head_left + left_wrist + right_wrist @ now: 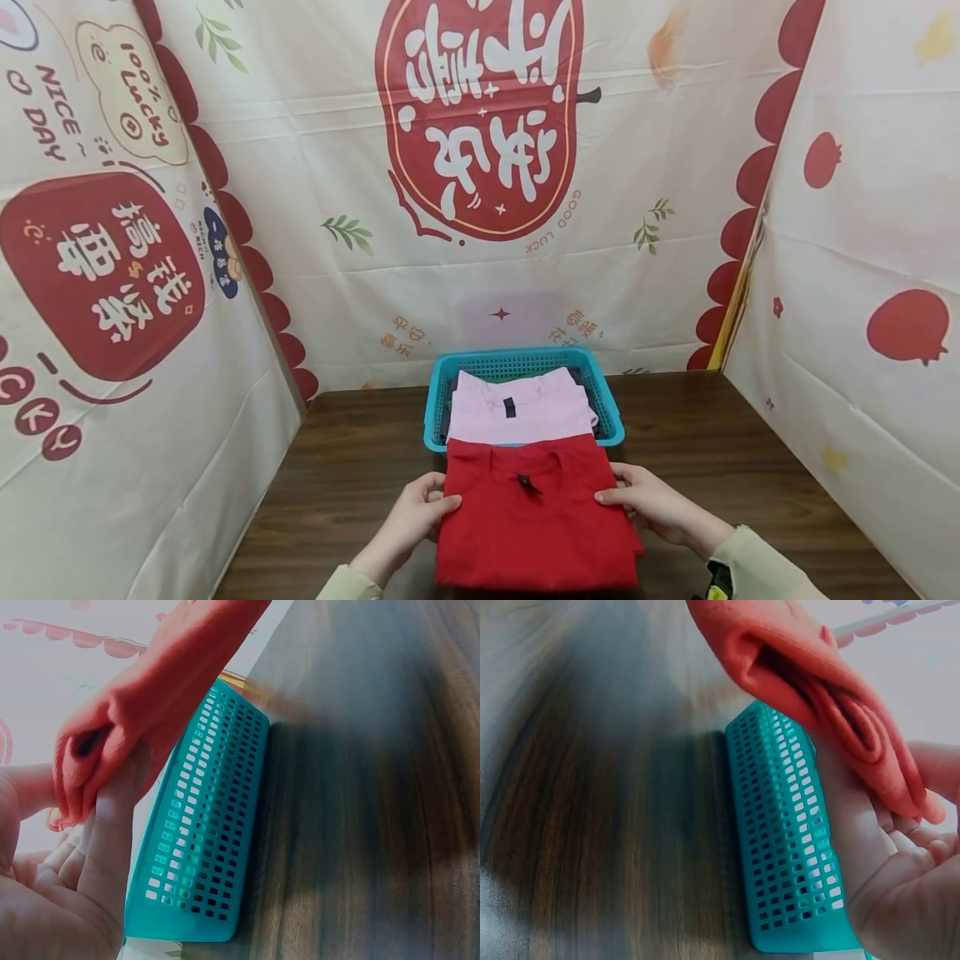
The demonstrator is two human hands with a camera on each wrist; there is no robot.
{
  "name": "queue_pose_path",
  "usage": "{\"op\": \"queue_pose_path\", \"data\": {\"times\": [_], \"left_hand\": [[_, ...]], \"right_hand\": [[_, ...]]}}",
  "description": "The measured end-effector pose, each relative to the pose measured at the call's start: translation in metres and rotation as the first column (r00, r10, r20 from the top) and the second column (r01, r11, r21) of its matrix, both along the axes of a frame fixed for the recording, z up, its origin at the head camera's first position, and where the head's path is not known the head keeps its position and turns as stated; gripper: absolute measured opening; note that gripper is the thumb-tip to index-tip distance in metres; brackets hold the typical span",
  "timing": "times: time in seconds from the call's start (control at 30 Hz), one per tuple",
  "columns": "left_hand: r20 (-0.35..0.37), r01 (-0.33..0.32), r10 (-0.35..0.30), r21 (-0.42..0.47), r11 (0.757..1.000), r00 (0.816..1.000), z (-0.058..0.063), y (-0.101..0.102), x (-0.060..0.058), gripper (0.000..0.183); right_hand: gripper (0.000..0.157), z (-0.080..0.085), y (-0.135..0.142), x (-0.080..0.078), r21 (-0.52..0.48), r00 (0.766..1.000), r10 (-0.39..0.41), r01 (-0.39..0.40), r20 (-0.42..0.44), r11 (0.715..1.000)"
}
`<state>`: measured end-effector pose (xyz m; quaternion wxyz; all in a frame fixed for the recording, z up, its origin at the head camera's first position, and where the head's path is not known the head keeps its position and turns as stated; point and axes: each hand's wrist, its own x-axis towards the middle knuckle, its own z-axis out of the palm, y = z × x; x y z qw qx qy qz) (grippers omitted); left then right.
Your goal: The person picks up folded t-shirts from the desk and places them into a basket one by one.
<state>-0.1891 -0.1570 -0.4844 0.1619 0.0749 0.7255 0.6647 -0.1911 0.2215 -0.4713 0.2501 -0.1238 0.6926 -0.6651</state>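
A folded red T-shirt (536,533) with a black neck label is held up between both hands in front of the basket. My left hand (411,517) pinches its left edge, thumb on top and fingers beneath. On the opposite edge my right hand (660,504) grips it the same way. Both wrist views show the shirt's folded layers (847,727) between thumb and fingers, raised over the table. Behind it, a folded pink T-shirt (517,408) lies in the blue-green plastic basket (613,421), on top of darker clothes. The red shirt overlaps the basket's near rim in the head view.
The basket stands on a dark wood-grain table (352,442), close to the back. Printed cloth sheets (300,167) hang behind the table and along both sides.
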Motion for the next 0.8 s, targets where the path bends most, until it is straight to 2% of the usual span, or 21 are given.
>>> {"op": "queue_pose_path", "data": {"times": [0.27,0.57,0.8], "left_hand": [[-0.011,-0.012,0.012,0.008,1.0,1.0,-0.001,0.0,-0.005,0.027],[-0.03,-0.009,0.008,-0.005,1.0,1.0,0.005,0.002,-0.013,0.031],[-0.066,-0.021,0.018,-0.037,0.999,0.998,0.008,0.004,-0.022,0.031]], "right_hand": [[0.05,0.0,0.002,-0.004,0.018,1.0,-0.012,0.012,-0.003,1.0],[0.054,0.003,0.0,-0.011,-0.002,1.0,-0.03,0.03,0.001,1.0],[0.05,0.007,0.0,-0.017,0.016,0.998,-0.056,0.056,-0.032,0.998]]}}
